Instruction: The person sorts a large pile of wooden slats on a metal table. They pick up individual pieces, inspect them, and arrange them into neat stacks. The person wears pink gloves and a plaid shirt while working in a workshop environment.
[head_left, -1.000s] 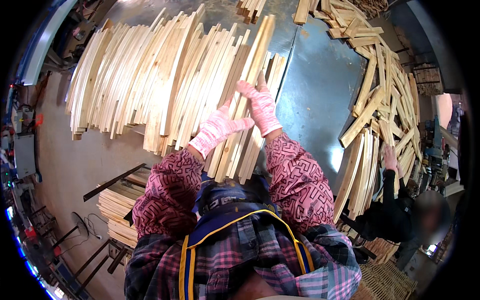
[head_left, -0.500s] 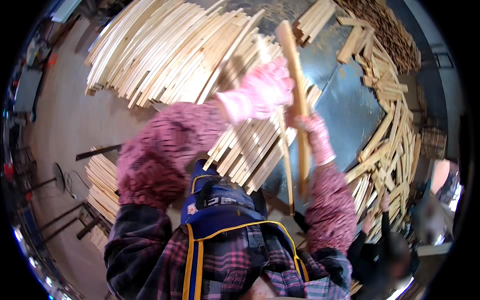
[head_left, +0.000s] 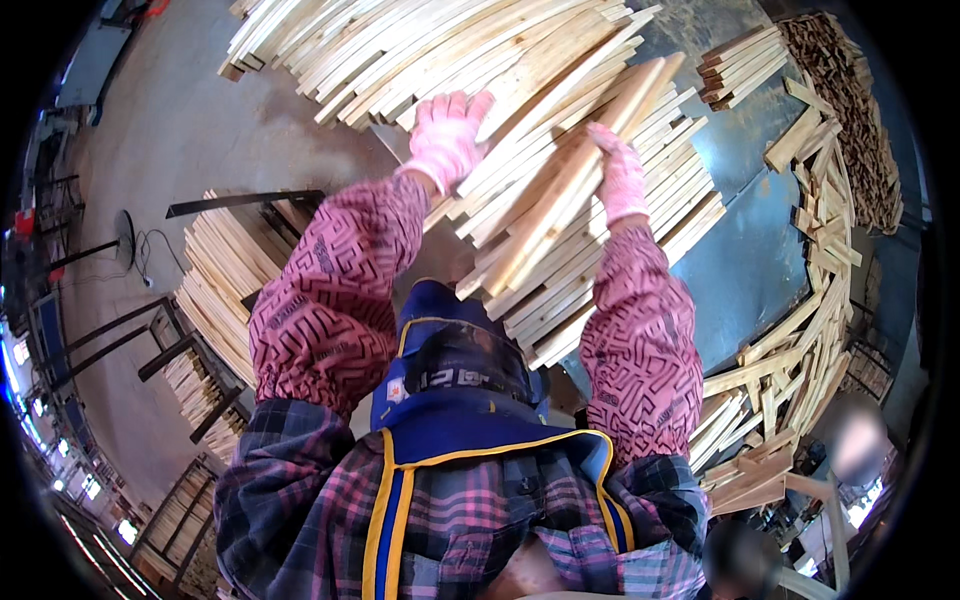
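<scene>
My left hand (head_left: 447,140), in a pink glove, lies with its fingers spread at the near ends of a wide row of pale wooden strips (head_left: 400,60). My right hand (head_left: 622,178), gloved the same way, is closed on the right edge of a wooden plank (head_left: 556,205). This plank slants from far right to near left, on top of a smaller row of strips (head_left: 655,205). Another length of wood lies close along it, and where the two part is hard to make out. The fingertips of my right hand show on the plank's upper face.
A blue-grey metal tabletop (head_left: 745,235) lies under the wood. Along its right side runs a heap of loose short pieces (head_left: 825,250), with a small bundle (head_left: 742,68) at the far right. Stacked strips (head_left: 225,270) stand on a metal frame at left. A person (head_left: 745,560) is at lower right.
The plank, held up on edge between both hands before, has come down onto the strips. My left hand has let go of it and moved left, its fingers now spread.
</scene>
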